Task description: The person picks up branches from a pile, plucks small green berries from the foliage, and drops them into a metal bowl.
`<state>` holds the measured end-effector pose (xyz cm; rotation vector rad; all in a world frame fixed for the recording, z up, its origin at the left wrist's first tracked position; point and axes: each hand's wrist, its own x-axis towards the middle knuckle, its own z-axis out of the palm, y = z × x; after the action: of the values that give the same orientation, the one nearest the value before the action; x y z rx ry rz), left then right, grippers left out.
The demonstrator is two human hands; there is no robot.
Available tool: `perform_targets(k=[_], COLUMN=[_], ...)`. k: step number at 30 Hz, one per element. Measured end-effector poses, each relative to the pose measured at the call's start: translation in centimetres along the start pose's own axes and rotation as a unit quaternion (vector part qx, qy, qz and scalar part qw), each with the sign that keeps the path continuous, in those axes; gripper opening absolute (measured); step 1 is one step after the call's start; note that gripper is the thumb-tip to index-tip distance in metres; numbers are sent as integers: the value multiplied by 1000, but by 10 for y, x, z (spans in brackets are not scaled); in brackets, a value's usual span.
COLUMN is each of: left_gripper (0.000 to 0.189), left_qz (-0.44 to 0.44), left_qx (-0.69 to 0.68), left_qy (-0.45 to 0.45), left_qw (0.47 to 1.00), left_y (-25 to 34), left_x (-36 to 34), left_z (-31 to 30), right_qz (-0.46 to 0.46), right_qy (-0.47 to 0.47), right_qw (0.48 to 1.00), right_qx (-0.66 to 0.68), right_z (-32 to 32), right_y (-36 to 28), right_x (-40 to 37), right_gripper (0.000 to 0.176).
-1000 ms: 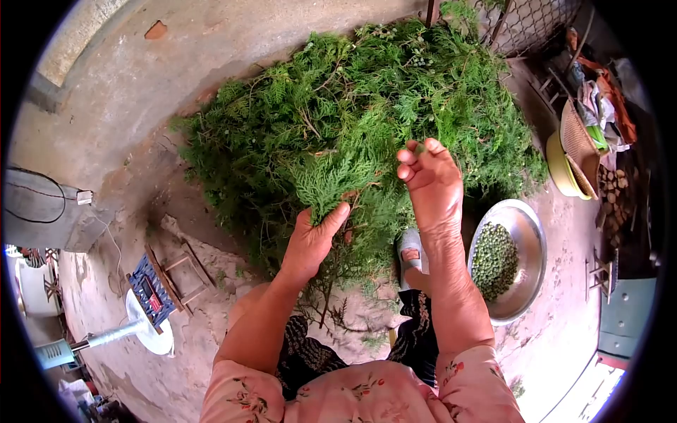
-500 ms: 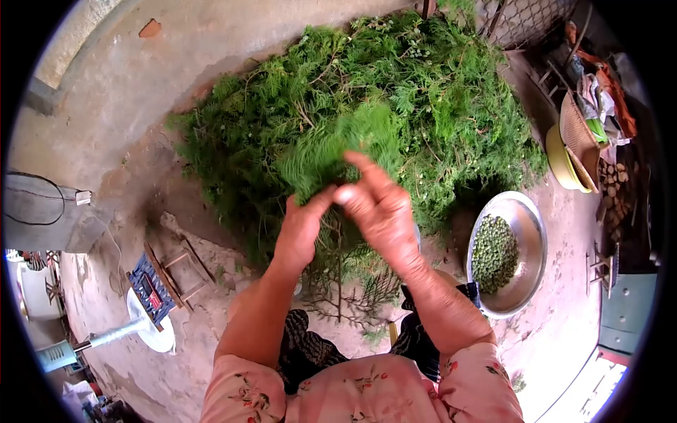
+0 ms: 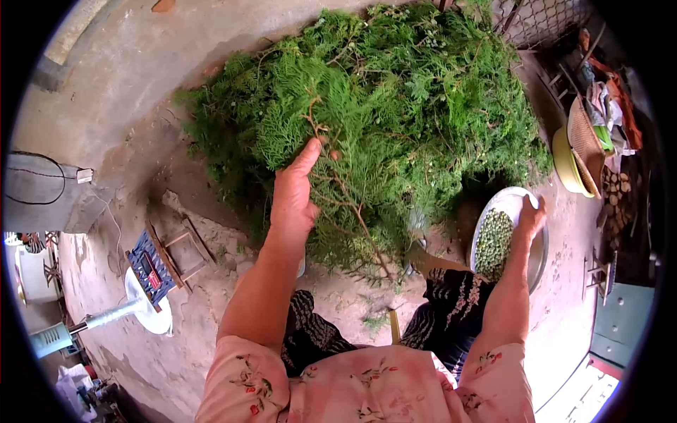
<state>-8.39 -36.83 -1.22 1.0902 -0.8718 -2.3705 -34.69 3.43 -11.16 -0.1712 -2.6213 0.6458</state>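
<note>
My left hand (image 3: 295,194) holds a green leafy branch (image 3: 331,151), its thin woody stem running down to the right. The branch lies against a large heap of the same greenery (image 3: 409,92) on the ground ahead. My right hand (image 3: 530,215) is over the metal bowl (image 3: 539,250) at the right, fingers curled just above the small green fruits (image 3: 492,243) that lie in it. Whether that hand still holds anything is hidden.
A small blue and wooden stool (image 3: 156,264) and a white fan base (image 3: 144,310) stand at the left. A grey bin (image 3: 35,197) is at the far left. A yellow basin (image 3: 566,162) with a woven basket (image 3: 584,137) stands at the right by firewood.
My right hand left the branch and swung right and down to the metal bowl. My left hand pushed the branch up and forward onto the heap.
</note>
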Motion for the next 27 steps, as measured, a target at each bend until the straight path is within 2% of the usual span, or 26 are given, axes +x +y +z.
perform_targets(k=[1,2,3,4,5,6,7,8,10,11,12,14,18,20,21,23,24,26,27], left_gripper=[36,38,39,39,38,37,34,34,31,28,28,33,33,35,36,39,40,38,37], left_qz=[-10,-18,-26,-25,14,54,51,52,18,-11,-14,39,50,15,23,41,51,45,30], left_qx=[2,3,-43,-40,5,51,44,47,-13,-41,-41,36,-27,-36,-47,-51,-49,-51,-64], left_qy=[9,17,-26,-29,-32,-32,-39,-41,-102,-124,-124,-83,-111,-103,-96,-85,-106,-79,-84], left_qw=[1000,1000,998,998,999,997,997,997,995,991,991,995,992,994,994,994,992,995,994], left_y=[0,1,1,-2,-7,-11,-15,-16,-20,-22,-27,-33,-32,-32,-30,-31,-27,-17,-11], left_x=[1,2,-3,-3,0,2,4,1,-2,1,2,2,-6,3,2,13,18,17,14], left_z=[1,4,9,10,8,6,4,5,9,6,5,8,18,5,5,-4,-8,-10,-9], right_qz=[68,99,84,62,-12,-15,28,70,84,123,128,147,131,0,0,93,96,-10,-117], right_qy=[-111,-187,-240,-328,-387,-464,-527,-559,-630,-662,-706,-697,-652,-641,-640,-617,-609,-628,-575], right_qw=[978,931,859,849,842,778,697,665,620,568,582,591,629,653,656,691,699,701,746], right_qx=[161,298,445,410,375,423,486,491,461,473,382,378,402,402,400,365,363,337,315], right_z=[-21,-27,-35,-55,-49,-60,-64,-70,-51,-74,-51,-55,-18,-16,-26,-49,-50,-51,-53], right_y=[-54,-87,-122,-164,-179,-202,-219,-235,-233,-254,-242,-253,-233,-225,-234,-252,-251,-246,-240], right_x=[-18,-33,-57,-75,-87,-104,-122,-139,-162,-164,-171,-183,-210,-211,-210,-210,-211,-213,-216], right_gripper=[52,50,58,63,67,84,91,94,110,98,74,57,50,44,44,36,36,37,47])
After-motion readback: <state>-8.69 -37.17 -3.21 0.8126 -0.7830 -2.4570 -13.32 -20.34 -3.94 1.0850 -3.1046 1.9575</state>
